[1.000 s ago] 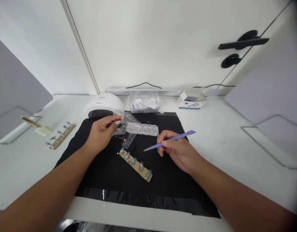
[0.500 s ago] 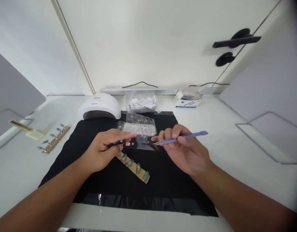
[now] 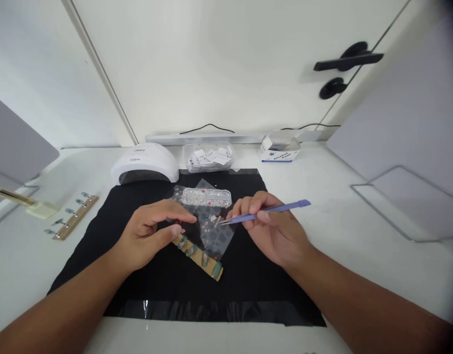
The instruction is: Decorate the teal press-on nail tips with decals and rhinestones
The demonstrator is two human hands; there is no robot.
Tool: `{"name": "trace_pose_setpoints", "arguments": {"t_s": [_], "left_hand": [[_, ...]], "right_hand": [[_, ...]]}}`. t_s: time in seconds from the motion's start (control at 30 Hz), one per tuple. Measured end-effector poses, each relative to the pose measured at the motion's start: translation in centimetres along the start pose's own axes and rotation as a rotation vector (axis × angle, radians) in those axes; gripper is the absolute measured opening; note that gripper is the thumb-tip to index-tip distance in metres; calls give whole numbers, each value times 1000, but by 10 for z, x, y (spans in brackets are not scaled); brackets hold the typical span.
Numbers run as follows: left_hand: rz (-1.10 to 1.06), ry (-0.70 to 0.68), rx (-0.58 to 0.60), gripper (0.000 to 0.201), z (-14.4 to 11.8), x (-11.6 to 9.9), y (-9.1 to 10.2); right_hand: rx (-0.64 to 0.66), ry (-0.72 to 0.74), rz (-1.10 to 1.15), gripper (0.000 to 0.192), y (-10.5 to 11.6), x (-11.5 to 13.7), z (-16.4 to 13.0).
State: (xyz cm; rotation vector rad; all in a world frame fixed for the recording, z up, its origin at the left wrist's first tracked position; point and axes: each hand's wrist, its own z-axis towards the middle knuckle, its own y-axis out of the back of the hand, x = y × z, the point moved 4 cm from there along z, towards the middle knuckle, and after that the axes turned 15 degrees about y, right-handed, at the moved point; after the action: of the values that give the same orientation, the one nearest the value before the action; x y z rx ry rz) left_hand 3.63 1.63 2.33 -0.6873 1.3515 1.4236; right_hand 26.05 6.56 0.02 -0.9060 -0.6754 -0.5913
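My left hand pinches the edge of a clear plastic sheet dotted with small red and white gems, held over the black mat. My right hand grips purple tweezers, their tips touching the sheet near its top. Under the sheet lies a tan strip carrying several greenish false nails. A clear box of rhinestones sits just behind the sheet.
A white nail lamp stands at the mat's back left. Behind are a clear tub of white pads and a small white box. A second nail strip and a beige tool lie at the left.
My left hand came down from the rhinestone box towards me with the sheet, now held lower over the nail strip. My right hand rose and brought the tweezers' tips onto the sheet.
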Motion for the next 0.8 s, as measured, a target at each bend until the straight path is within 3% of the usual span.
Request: {"name": "trace_pose_setpoints", "arguments": {"t_s": [0.2,0.37,0.8], "left_hand": [[2,81,-128,18,-1,3,-1],[53,72,-224,24,-2,-3,-3],[184,-84,-104,34,-5,-14,-17]], "right_hand": [[-6,12,-43,5,0,1,-1],[-23,42,-18,6,0,0,-1],[-26,115,-42,7,0,3,1]]}}
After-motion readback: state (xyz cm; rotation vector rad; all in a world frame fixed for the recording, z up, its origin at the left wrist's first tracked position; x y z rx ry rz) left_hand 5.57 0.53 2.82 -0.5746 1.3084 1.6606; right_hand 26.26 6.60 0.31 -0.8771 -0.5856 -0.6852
